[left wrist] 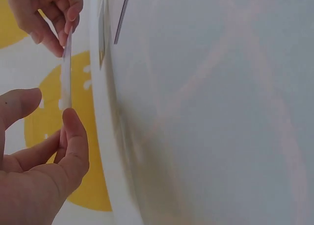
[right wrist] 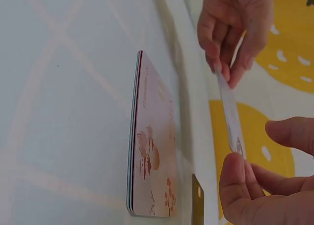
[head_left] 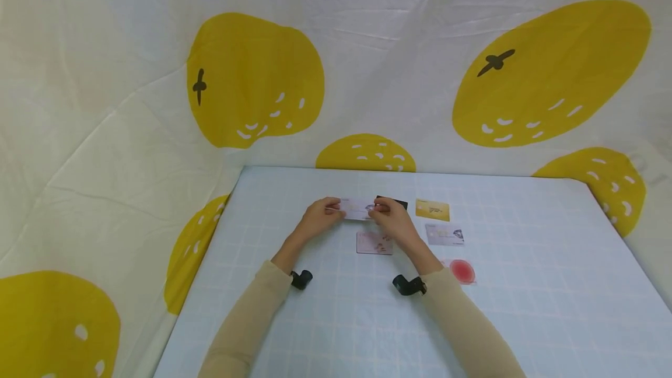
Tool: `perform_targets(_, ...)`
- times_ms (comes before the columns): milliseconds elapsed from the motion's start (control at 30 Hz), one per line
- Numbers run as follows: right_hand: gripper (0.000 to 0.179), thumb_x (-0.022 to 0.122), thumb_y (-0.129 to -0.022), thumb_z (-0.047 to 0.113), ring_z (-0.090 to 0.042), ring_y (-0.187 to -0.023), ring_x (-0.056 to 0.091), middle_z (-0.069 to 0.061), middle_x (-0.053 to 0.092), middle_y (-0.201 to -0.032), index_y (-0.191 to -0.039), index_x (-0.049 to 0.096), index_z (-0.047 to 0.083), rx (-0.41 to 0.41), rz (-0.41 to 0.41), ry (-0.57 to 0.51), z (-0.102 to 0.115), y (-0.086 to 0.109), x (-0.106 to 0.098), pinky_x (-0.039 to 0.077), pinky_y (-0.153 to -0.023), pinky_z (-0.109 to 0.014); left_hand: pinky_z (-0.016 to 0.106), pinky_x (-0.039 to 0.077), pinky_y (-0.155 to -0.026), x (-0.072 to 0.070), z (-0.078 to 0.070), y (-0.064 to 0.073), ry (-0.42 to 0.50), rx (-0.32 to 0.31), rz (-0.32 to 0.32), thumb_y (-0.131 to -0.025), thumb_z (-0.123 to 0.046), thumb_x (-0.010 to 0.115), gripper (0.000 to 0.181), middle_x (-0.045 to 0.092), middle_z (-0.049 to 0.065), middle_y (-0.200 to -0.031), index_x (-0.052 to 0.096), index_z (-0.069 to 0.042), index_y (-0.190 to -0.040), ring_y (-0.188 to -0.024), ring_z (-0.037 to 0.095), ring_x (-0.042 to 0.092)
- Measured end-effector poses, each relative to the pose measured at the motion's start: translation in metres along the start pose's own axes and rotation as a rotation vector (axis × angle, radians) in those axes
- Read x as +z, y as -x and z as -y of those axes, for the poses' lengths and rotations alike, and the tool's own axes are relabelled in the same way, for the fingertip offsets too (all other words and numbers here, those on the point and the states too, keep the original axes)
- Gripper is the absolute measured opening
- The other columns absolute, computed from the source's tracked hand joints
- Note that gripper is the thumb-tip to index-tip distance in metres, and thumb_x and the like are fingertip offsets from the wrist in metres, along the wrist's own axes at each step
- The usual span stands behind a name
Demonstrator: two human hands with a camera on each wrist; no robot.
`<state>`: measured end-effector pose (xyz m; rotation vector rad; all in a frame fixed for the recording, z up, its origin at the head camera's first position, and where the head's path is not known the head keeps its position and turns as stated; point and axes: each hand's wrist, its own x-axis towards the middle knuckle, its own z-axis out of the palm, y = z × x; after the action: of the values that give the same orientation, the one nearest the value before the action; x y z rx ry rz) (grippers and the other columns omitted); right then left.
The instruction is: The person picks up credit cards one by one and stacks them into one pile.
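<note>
A pale lavender card [head_left: 356, 209] is held up between both hands above the table. My left hand [head_left: 320, 216] pinches its left end, and the fingers of my right hand [head_left: 395, 220] pinch the right end, where a small dark picture is printed. Edge-on, the same card [right wrist: 227, 107] spans the two hands in the right wrist view. Just below it on the table lies a small stack of cards [right wrist: 154, 156] with a pink card on top, printed with a building and blossoms. A black card [head_left: 399, 203] is partly hidden behind my right hand.
Right of the hands lie a gold card [head_left: 433, 210], another pale lavender card [head_left: 445, 235] and a card with a red circle [head_left: 462, 271], partly covered by the right sleeve. The table has a light blue checked cloth [head_left: 546, 261]. Behind it hangs a white sheet [head_left: 388, 86] with yellow fruit shapes.
</note>
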<state>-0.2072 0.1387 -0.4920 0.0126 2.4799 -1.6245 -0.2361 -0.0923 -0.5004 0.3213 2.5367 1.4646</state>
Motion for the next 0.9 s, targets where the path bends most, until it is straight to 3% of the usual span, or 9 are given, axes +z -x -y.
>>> perform_targets(333, 0.046, 0.066, -0.097, 0.026, -0.029, -0.113, 0.057, -0.011, 0.060, -0.123, -0.137, 0.055, 0.005, 0.005, -0.044, 0.002, -0.006, 0.020, -0.011, 0.051, -0.093, -0.041, 0.036, 0.053, -0.088, 0.012, -0.012, 0.013, 0.037, 0.011, -0.001, -0.093, -0.024, 0.071, 0.044, 0.067, 0.008, -0.119, 0.063, -0.003, -0.131, -0.107, 0.023, 0.065)
perform_targets(900, 0.042, 0.065, -0.098, 0.026, -0.030, -0.110, 0.059, -0.012, 0.063, -0.119, -0.135, 0.058, 0.006, 0.025, -0.044, 0.056, -0.024, 0.045, -0.024, 0.049, -0.096, -0.044, 0.037, 0.051, -0.089, 0.033, -0.013, 0.032, -0.002, -0.001, 0.061, -0.093, -0.029, 0.070, 0.044, 0.068, 0.002, -0.116, 0.064, -0.006, -0.130, -0.103, 0.017, 0.064)
